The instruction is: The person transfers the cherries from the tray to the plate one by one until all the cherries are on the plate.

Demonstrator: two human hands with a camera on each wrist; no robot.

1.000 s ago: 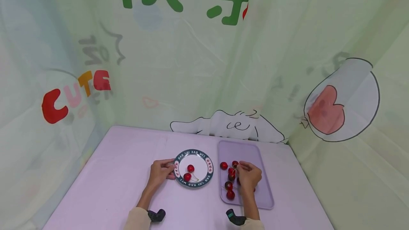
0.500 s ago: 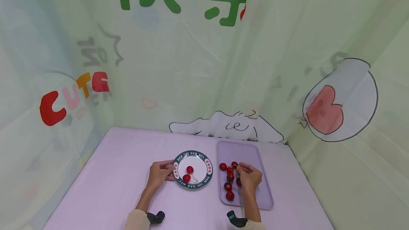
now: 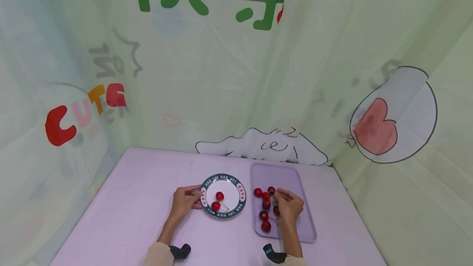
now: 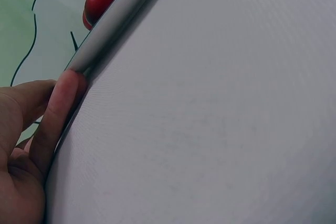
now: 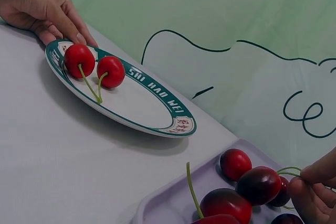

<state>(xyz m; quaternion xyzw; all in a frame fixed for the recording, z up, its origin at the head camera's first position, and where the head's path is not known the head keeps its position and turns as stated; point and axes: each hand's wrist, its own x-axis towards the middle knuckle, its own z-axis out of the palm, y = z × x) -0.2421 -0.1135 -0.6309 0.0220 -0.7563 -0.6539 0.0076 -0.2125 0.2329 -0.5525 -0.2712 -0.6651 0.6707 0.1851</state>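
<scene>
A white plate (image 3: 230, 195) with a dark green lettered rim lies on the table; its left edge is held by my left hand (image 3: 183, 200), thumb on top and fingers at the rim. Two red cherries (image 5: 111, 72) with joined green stems rest on it. To the right, my right hand (image 3: 290, 206) is over the purple tray (image 3: 281, 171). Its thumb and finger pinch thin green cherry stems (image 5: 289, 170), seen in the right wrist view. The dark red cherries (image 5: 258, 185) beneath sit in the tray, several together. Part of the tray is hidden by my right hand and wrist.
A pale lilac cloth covers the table (image 3: 148, 175). Behind it and at both sides hangs a light green printed curtain (image 3: 184, 73). A strip of table separates the plate from the tray.
My right hand has shifted very slightly to the right, still pinching at the stems. The left hand keeps its hold on the plate. The head view has tilted a little.
</scene>
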